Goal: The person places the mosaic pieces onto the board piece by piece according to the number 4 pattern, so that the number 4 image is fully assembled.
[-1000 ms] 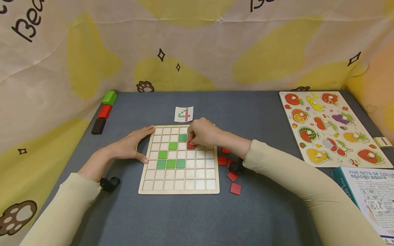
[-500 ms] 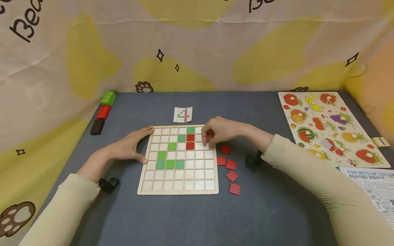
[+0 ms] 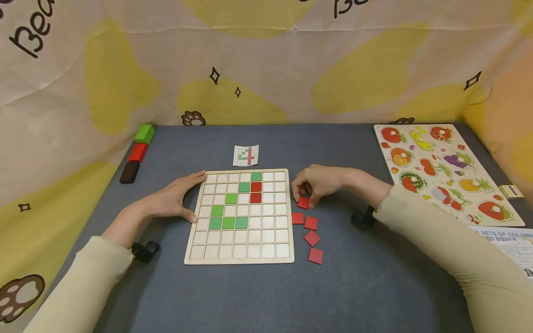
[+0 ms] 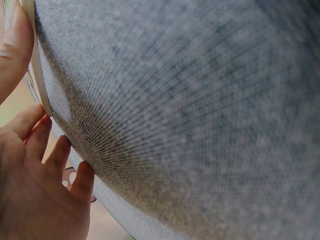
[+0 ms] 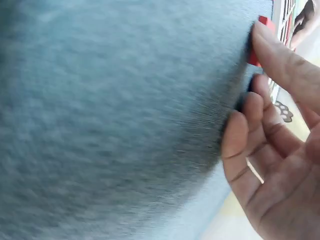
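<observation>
A square wooden grid board lies on the table, with several green tiles and two red tiles in its cells. My left hand rests with spread fingers along the board's left edge, fingertips at the upper corner and thumb lower down. Just right of the board, my right hand has its thumb and fingers round a loose red tile on the table. The right wrist view shows the thumb against that red tile, partly hiding it. Several more red tiles lie below it.
A small printed grid card lies behind the board. Green, red and dark blocks line the table's left edge. At right are a fruit puzzle board and a printed box.
My right hand has left the upper red tile on the board and moved right, to the loose red tile beside it. The left hand stays at the board's edge.
</observation>
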`<state>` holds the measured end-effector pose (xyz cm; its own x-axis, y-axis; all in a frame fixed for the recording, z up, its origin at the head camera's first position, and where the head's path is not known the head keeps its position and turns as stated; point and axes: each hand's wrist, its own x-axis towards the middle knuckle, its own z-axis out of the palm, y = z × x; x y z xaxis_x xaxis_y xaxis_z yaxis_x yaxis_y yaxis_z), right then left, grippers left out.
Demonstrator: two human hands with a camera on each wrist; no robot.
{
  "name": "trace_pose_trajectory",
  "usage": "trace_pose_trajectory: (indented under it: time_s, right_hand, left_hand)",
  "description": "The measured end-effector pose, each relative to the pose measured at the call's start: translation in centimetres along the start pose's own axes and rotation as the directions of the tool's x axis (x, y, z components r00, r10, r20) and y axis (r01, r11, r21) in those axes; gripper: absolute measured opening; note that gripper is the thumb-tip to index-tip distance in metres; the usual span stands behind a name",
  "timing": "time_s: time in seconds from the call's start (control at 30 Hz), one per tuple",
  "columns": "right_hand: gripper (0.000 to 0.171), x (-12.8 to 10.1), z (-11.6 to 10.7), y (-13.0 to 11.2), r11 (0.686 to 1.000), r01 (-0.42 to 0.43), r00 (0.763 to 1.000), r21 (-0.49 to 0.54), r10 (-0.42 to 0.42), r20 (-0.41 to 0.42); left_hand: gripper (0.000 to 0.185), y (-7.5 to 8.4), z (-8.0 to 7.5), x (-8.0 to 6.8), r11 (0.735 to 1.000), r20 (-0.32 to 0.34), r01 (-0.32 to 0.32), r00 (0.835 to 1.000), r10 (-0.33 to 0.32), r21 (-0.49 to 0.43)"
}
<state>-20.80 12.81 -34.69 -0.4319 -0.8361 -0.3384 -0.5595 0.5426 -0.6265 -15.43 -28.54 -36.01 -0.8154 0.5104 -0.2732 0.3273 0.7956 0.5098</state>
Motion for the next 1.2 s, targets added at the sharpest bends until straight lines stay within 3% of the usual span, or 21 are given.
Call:
trace_pose_trajectory:
  time_s: [0.13, 0.23, 0.37, 0.5, 0.8, 1.1, 1.2]
  right_hand:
    - [0.023, 0.3, -0.3, -0.8, 0.999, -0.042, 0.998, 0.006, 0.042, -0.039]
    - [0.019, 0.9, -0.4, -1.9, 0.998, -0.037, 0.992, 0.055, 0.043, -0.115]
    - [0.013, 2.5, 0.3, -4.4, 0.991, -0.022, 0.974, 0.134, 0.051, -0.22]
    - [0.007, 4.4, 1.4, -6.4, 0.988, -0.031, 0.953, 0.149, 0.074, -0.293]
    - [0.011, 6.6, 3.1, -8.2, 0.993, -0.099, 0.926, 0.056, 0.113, -0.361]
    - [0.011, 6.7, 3.5, -8.2, 0.99, -0.059, 0.937, -0.128, 0.011, -0.348]
    - [0.012, 6.0, 3.1, -7.5, 0.988, -0.05, 0.946, -0.146, 0.0, -0.324]
  left_hand:
    - [0.12, 0.0, 0.0, 0.0, 1.0, 0.005, 0.005, 1.0, -0.005, 0.001]
    - [0.12, 0.0, 0.0, 0.0, 1.0, 0.008, 0.007, 1.0, -0.007, -0.005]
    - [0.119, 0.1, -0.1, 0.0, 1.0, 0.005, 0.006, 1.0, -0.006, -0.008]
    - [0.12, 0.0, 0.1, 0.1, 1.0, 0.008, 0.012, 1.0, -0.012, -0.001]
    - [0.12, -0.2, 0.2, 0.3, 1.0, 0.007, 0.022, 1.0, -0.022, 0.005]
    - [0.118, -0.1, 0.0, 0.1, 1.0, 0.001, 0.013, 1.0, -0.013, -0.004]
    - [0.117, -0.1, 0.0, 0.1, 1.0, 0.002, 0.014, 1.0, -0.014, -0.002]
